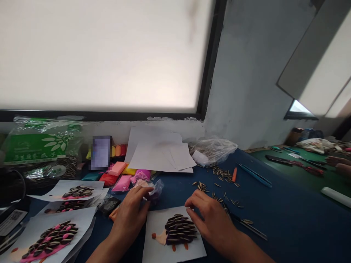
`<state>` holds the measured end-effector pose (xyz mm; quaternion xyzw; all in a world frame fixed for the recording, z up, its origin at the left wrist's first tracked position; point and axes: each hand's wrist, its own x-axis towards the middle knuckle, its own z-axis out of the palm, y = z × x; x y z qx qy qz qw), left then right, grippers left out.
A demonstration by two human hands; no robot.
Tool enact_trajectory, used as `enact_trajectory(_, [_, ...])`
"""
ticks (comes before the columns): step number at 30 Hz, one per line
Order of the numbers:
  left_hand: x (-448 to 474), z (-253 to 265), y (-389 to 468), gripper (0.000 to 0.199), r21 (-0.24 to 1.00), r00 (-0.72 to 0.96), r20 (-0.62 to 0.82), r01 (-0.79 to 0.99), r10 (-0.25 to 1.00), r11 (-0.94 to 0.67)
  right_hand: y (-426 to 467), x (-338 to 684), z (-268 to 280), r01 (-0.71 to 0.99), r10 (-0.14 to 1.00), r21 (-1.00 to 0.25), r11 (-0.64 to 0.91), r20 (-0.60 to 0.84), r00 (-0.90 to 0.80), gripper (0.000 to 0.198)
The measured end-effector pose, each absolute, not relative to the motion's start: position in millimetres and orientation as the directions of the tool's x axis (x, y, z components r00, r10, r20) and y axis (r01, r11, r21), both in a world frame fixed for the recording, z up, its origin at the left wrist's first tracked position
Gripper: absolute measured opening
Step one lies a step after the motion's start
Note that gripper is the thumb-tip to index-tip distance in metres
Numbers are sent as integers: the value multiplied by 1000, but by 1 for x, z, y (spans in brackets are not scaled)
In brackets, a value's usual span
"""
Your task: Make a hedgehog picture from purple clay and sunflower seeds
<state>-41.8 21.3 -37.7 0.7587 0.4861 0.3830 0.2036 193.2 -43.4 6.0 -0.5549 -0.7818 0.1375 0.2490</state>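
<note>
A white card (189, 254) lies on the blue table, bearing a hedgehog picture (181, 230) with a peach clay snout and a back covered in dark sunflower seeds. Left of the card's top edge is my left hand (131, 210), its thumb and fingers curved and apart. Behind its fingertips sits a crumpled clear plastic wrapper (157, 190); whether they touch is unclear. My right hand (210, 213) is over the card's upper right corner, thumb and index tips brought close together. Anything between those tips is too small to make out. Loose sunflower seeds (201, 187) lie just beyond it.
Finished-looking hedgehog cards (82, 237) are stacked at left. Coloured clay packs (122, 182), white paper sheets (161, 157) and a seed bag (214, 149) line the wall. Blue tweezers (255, 175), an orange clay stick (234, 174) and metal tools (251, 228) lie right. Another person's hand (340, 164) shows far right.
</note>
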Motion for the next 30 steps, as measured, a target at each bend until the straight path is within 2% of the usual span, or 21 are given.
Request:
enact_trajectory(2, [-38, -31, 19, 28, 765, 221, 371, 478, 902, -432, -44, 193, 7, 775, 942, -537, 333, 227, -247, 13])
enact_trajectory(5, [-30, -20, 13, 24, 920, 262, 236, 249, 936, -301, -45, 194, 12, 708, 962, -652, 270, 208, -175, 12])
enact_trajectory(8, [-21, -10, 6, 22, 990, 375, 89, 70, 923, -124, -48, 195, 18, 589, 980, -783, 201, 168, -111, 32])
enact_trajectory(10, [-18, -4, 2, 24, 999, 433, 33, 5, 901, -39, -49, 195, 20, 516, 985, -839, 171, 134, -108, 38])
enact_trajectory(13, [-18, 3, 0, 26, 997, 497, -43, -34, 867, 69, -50, 194, 20, 489, 988, -860, 149, 105, -117, 24])
enact_trajectory(17, [-23, 6, 0, 25, 988, 495, -109, -43, 862, 149, -51, 192, 20, 526, 981, -828, 192, 171, -89, 15])
enact_trajectory(20, [-24, 7, -2, 26, 977, 463, -144, -77, 875, 201, -53, 192, 23, 492, 971, -837, 237, 209, -113, 10])
enact_trajectory(26, [-20, 7, -5, 31, 954, 442, -181, -138, 879, 266, -56, 188, 28, 417, 959, -877, 241, 149, -241, 20])
enact_trajectory(30, [-21, 3, 0, 30, 947, 417, -171, -180, 893, 266, -54, 188, 27, 419, 962, -876, 240, 156, -224, 24])
